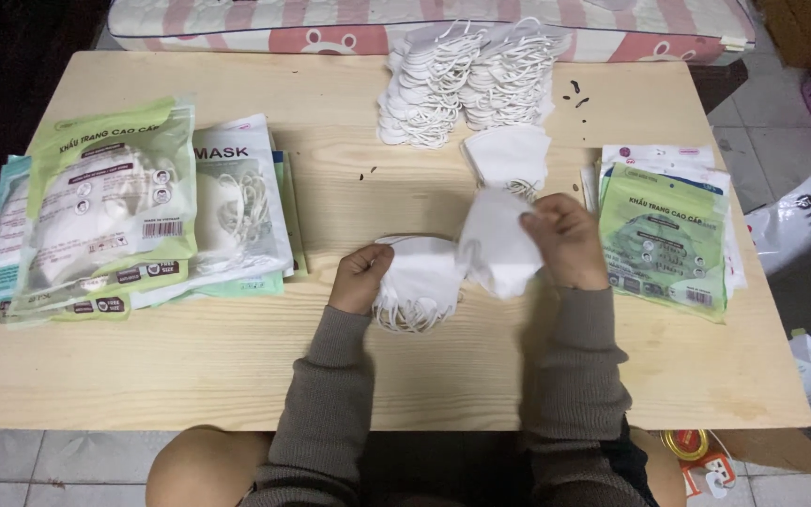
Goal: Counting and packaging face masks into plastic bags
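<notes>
Fingers of the right hand pinch one white mask; the left hand grips a mask stack.

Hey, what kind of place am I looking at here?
Probably a home set up for packing face masks by hand: a plain wooden table, loose white masks heaped at the back, filled packets stacked on the left, and a striped cushion behind.

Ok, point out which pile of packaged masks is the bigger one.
The pile of packages at the table's left edge: several bulging, overlapping bags. The pile on the right is a flatter, narrower stack.
</notes>
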